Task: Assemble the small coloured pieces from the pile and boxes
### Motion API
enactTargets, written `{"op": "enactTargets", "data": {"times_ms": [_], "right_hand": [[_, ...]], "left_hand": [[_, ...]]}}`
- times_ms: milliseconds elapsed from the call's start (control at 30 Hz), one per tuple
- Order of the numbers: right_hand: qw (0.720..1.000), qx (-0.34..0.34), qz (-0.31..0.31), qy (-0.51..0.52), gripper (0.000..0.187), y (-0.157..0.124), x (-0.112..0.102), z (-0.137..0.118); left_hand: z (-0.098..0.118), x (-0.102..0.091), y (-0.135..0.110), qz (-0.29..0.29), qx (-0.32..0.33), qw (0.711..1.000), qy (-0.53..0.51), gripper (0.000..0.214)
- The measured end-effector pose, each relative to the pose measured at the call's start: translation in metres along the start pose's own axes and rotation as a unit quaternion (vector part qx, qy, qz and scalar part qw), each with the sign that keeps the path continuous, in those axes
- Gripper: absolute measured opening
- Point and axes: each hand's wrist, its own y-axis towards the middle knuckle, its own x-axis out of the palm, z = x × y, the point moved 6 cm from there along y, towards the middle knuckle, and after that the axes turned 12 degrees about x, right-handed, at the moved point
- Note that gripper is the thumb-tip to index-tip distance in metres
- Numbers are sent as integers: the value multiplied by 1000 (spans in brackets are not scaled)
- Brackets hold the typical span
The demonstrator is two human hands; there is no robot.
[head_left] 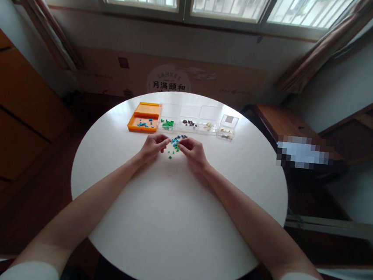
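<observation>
Loose small building blocks (175, 144) in blue, green and dark colours lie in a little pile on the white table (179, 210). At the pile's left edge is my left hand (153, 147), its thumb and index finger pinched together. Whatever lies between those fingertips is too small to make out. My right hand (193, 152) reaches in from the other side, fingers curled and tips closed at the pile's right edge. I cannot tell what it pinches. A few green blocks (170, 157) lie apart, nearer to me.
Behind the hands stand an orange box (141, 129) with blue blocks, a clear compartment case (178, 128) with green, dark and cream blocks, and a small clear box (226, 134) with a few pieces. A wooden desk (268, 115) stands at the right.
</observation>
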Motion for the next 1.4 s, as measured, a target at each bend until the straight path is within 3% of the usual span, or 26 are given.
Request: {"op": "enactTargets", "data": {"times_ms": [167,333,433,533,733,900,1067,1400], "right_hand": [[998,2,26,-49,24,18,1,-14],[983,-38,74,-162,16,61,14,-35],[973,-19,108,-203,17,89,17,-35],[972,21,120,-202,16,99,9,-25],[980,20,129,-147,18,58,-31,-18],[966,-10,154,-207,15,18,-55,-8],[952,-40,142,-268,16,9,-61,5],[945,-70,65,-314,15,2,-44,4]], "left_hand": [[-7,-4,3,21,-11,1000,-20,25],[-4,-3,2,11,-21,1000,-16,29],[2,-2,0,9,-32,999,-6,30],[5,-2,0,10,-35,999,-5,30],[-3,0,1,-4,-16,1000,2,29],[0,8,-4,-54,1,997,63,30],[7,19,-8,-133,48,981,137,28],[2,12,-7,-97,19,989,112,32]]}}
